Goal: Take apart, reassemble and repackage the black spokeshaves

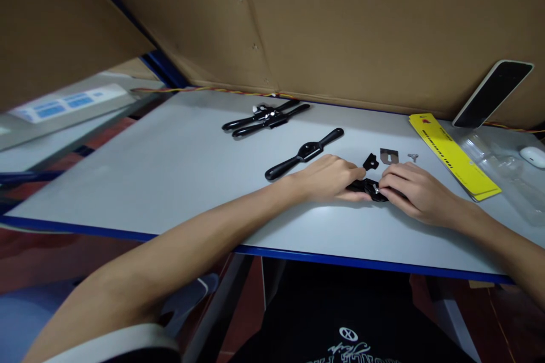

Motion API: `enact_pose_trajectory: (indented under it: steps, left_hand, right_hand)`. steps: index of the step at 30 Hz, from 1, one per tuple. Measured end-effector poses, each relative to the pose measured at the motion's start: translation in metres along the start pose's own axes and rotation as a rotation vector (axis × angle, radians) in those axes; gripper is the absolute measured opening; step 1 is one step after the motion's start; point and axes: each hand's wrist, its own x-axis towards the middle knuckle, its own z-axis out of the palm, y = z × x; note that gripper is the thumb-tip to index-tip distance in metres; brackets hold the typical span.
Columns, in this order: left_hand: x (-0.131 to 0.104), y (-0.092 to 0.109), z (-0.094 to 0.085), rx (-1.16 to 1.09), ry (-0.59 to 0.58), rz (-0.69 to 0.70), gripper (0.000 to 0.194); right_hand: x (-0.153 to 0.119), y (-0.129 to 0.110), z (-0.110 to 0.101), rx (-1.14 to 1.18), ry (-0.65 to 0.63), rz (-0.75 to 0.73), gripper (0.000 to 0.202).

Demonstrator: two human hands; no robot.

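Near the front of the table, my left hand (pixel 334 178) is closed around a black spokeshave body (pixel 374 191) and keeps it low over the tabletop. The fingers of my right hand (pixel 415 190) are pinched at the middle of that body, on a small silvery part that looks like a screw, mostly covered by the fingertips. Just beyond my hands lie a black cap plate (pixel 370 162), a slotted metal blade (pixel 389 156) and small silvery screws (pixel 413 156). Left of them rests another bare spokeshave body (pixel 307 151).
Two spokeshaves with silvery fittings (pixel 269 117) lie side by side farther back. At right are yellow cards (pixel 455 156), clear plastic packaging (pixel 506 173), a white mouse-like object (pixel 533 156) and a phone-like slab (pixel 494 93) leaning on the cardboard wall (pixel 340 28).
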Motion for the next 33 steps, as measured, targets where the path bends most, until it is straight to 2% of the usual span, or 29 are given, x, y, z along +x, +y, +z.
enact_pose_trajectory:
  steps: [8, 19, 22, 25, 30, 33]
  left_hand:
    - [0.0, 0.001, -0.004, -0.091, -0.011, -0.02, 0.052]
    - [-0.003, -0.001, -0.004, -0.097, 0.0, 0.005, 0.047]
    - [-0.004, -0.006, -0.003, -0.073, 0.056, 0.036, 0.042]
    - [-0.004, -0.015, 0.0, -0.097, 0.14, 0.073, 0.04]
    - [-0.003, -0.025, 0.002, -0.22, 0.21, 0.215, 0.033]
    - [-0.003, -0.024, -0.001, -0.194, 0.289, 0.254, 0.034]
  right_hand:
    - [0.001, 0.001, 0.007, 0.038, -0.015, 0.078, 0.029]
    - [0.001, 0.001, 0.003, 0.12, -0.026, 0.06, 0.029]
    - [0.001, 0.001, -0.002, 0.174, -0.054, 0.128, 0.028]
    - [-0.001, 0.001, -0.006, 0.229, -0.066, 0.233, 0.017]
    - [-0.004, 0.003, -0.015, 0.285, -0.174, 0.242, 0.01]
    - [-0.006, 0.003, -0.019, 0.323, -0.261, 0.275, 0.013]
